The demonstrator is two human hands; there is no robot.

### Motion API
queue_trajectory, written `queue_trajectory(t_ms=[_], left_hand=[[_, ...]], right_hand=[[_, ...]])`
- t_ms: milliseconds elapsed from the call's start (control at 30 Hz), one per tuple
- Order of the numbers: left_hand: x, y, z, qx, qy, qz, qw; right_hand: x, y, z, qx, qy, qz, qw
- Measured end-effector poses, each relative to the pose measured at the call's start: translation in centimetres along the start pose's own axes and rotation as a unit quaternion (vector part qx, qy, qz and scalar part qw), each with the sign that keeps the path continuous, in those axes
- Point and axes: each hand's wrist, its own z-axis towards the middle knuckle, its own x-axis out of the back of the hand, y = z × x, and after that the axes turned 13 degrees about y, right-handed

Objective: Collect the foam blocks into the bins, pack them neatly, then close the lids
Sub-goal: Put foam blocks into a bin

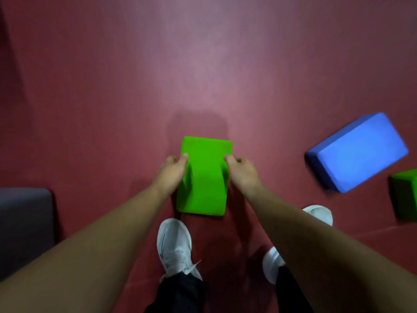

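Observation:
A bright green foam block [204,177] sits in the middle of the view above the red floor, in front of my feet. My left hand [171,172] grips its left side, thumb on the top face. My right hand [241,171] grips its right side the same way. A blue foam block [358,152] lies tilted on the floor to the right. Part of a darker green block [405,195] shows at the right edge. No bin is in view.
A dark grey object [24,227] stands at the left edge near my left arm. My white shoes [174,245] are on the red floor [203,64] just below the held block. The floor stretches ahead.

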Motion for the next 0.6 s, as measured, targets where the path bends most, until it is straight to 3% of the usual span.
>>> queue_trajectory(t_ms=[67,167,267,467,533,600], left_hand=[[-2.4,-1.0,0.8,0.069,-0.034,-0.057,0.995],[-4.0,-2.1,1.3,0.055,-0.042,-0.102,0.992],[-3.5,-1.1,0.1,0.043,-0.001,-0.158,0.987],[-3.7,12.4,-7.4,-0.119,-0.016,-0.075,0.99],[-5.0,17.8,-10.0,-0.18,-0.006,-0.06,0.982],[-6.7,22.7,-12.2,-0.23,0.01,-0.058,0.971]], right_hand=[[-3.6,2.0,3.1,-0.011,-0.003,0.057,0.998],[-5.2,4.2,5.4,-0.017,-0.032,0.095,0.995],[-1.9,2.8,4.9,-0.018,-0.024,0.154,0.988],[12.3,2.8,4.1,-0.014,-0.004,0.319,0.948],[17.6,3.6,5.3,-0.019,0.051,0.315,0.948],[21.5,5.7,7.8,-0.032,0.153,0.233,0.96]])
